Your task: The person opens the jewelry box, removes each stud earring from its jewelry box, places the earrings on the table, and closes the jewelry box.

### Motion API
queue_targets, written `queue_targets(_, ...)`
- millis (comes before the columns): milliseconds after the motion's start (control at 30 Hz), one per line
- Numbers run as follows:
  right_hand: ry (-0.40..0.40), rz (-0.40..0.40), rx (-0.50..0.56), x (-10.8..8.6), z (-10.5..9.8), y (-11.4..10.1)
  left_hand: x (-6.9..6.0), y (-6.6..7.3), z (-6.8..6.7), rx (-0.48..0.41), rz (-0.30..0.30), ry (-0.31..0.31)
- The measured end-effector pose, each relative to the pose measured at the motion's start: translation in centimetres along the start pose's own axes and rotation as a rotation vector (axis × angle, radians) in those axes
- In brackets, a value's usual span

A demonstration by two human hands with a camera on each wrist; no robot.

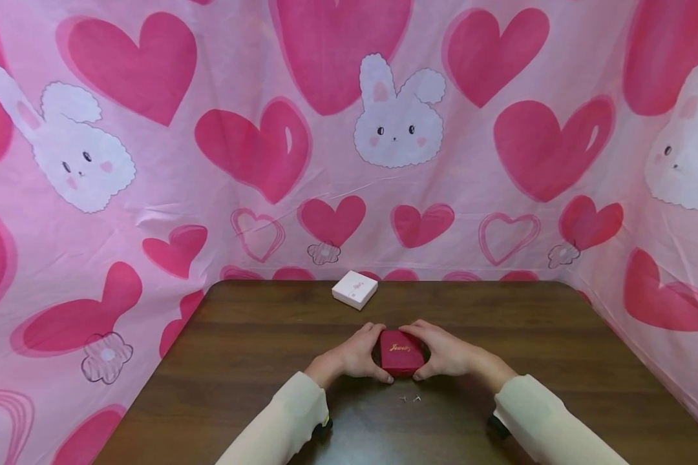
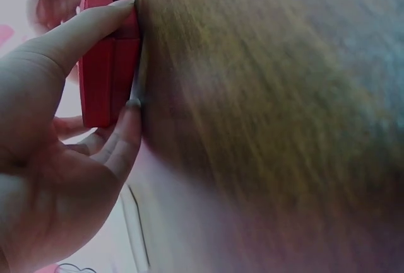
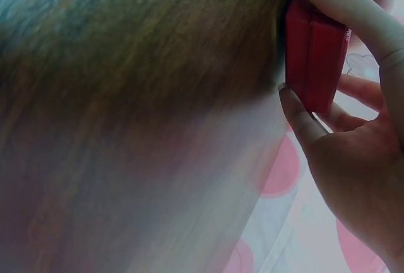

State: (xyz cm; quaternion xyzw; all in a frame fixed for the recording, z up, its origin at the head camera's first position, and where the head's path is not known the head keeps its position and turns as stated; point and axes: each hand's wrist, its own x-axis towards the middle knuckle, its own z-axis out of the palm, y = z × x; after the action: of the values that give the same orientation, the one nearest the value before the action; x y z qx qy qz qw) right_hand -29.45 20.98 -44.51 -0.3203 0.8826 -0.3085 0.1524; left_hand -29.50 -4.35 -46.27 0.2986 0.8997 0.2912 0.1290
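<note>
A red jewelry box [image 1: 402, 356] with gold lettering on its lid sits on the table between both hands, its lid down. My left hand [image 1: 363, 352] grips its left side, thumb [image 2: 95, 30] on the near face and fingers curled round toward the back. On the opposite side my right hand [image 1: 446, 352] holds it the same way, with the thumb [image 3: 344, 2] at the front, as the right wrist view shows. Just in front of the box lie two tiny shiny pieces, perhaps earrings [image 1: 417, 399], too small to make out clearly.
A small white box [image 1: 355, 290] with pink print stands near the back edge of the brown wooden table [image 1: 256, 336]. Pink cloth [image 1: 337, 174] with hearts and rabbits hangs behind the table and along both sides.
</note>
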Motion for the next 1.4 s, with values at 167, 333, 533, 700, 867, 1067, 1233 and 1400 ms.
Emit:
queue_targets(167,0.02,-0.011,-0.009,-0.2,-0.3,-0.2,-0.3,0.5,-0.4,-0.013,-0.033,0.008)
queue_targets(333,0.052,-0.038,-0.033,-0.3,-0.7,-0.3,-0.5,0.6,-0.1,0.05,-0.031,0.07)
queue_targets(533,0.077,-0.047,-0.044,-0.4,-1.5,-0.4,-0.5,0.6,0.0,0.096,-0.042,0.117)
queue_targets(700,0.09,-0.042,-0.046,-0.5,-2.2,-0.4,-0.4,0.9,-0.3,0.018,0.031,0.143)
queue_targets(867,0.11,-0.032,-0.016,-0.7,-3.2,-0.4,-0.1,1.1,-0.7,-0.037,0.104,0.162)
queue_targets(1067,0.155,-0.024,0.034,-1.2,-4.4,0.2,0.0,1.1,-1.0,0.074,0.076,0.155)
queue_targets(1233,0.206,0.0,0.009,-1.6,-5.6,1.4,0.2,0.5,-1.5,0.165,0.044,0.158)
queue_targets(1400,0.274,0.045,-0.066,-1.7,-6.8,3.1,0.9,-0.3,-2.5,0.272,-0.029,0.231)
